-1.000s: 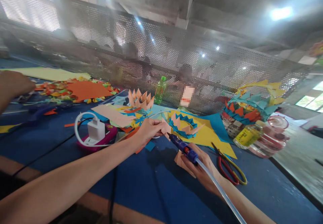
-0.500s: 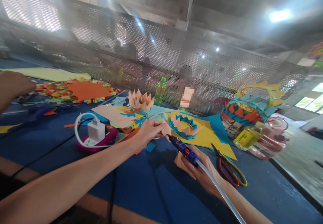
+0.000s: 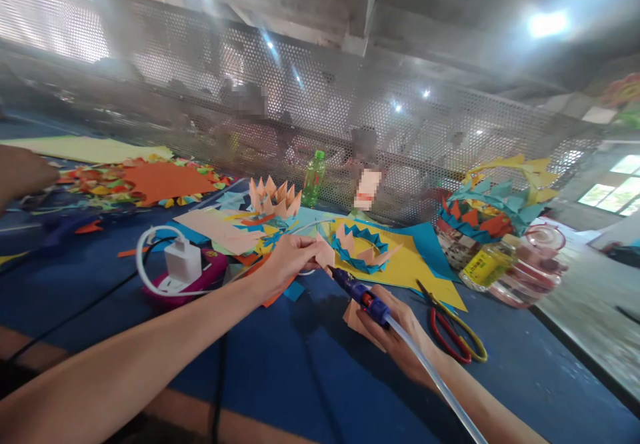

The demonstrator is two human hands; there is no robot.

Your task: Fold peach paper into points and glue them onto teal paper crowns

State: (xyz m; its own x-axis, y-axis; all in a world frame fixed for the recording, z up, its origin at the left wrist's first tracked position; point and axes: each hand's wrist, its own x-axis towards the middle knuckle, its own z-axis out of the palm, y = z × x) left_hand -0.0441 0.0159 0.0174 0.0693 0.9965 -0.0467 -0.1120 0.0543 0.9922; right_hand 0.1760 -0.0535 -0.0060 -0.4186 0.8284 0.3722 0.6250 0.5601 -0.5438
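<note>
— What are the hands on?
— The left hand (image 3: 287, 261) pinches a folded peach paper piece (image 3: 324, 255) between thumb and fingertips. It is held just above the blue tabletop (image 3: 310, 377), near the middle of the view. The right hand (image 3: 400, 334) is wrapped round a blue glue gun (image 3: 361, 292), whose nozzle meets the piece from 5 o'clock. A clear glue stick (image 3: 435, 381) runs back over the wrist.
— And around them?
— At 2 o'clock of the piece, a blue-and-peach paper ring (image 3: 363, 247) lies on a yellow sheet (image 3: 420, 274). Red-handled scissors (image 3: 453, 331) lie at 3 o'clock of the right hand. At 9 o'clock of the left hand, a white charger (image 3: 183, 262) sits in a pink power strip (image 3: 213, 264).
— The room?
— A perforated metal screen (image 3: 350, 124) fences the table's far edge at 12 o'clock, with a green bottle (image 3: 313, 179) before it. Blurred people sit beyond, under bright ceiling lights. Another person's hand (image 3: 20, 174) shows at 9 o'clock, far left.
</note>
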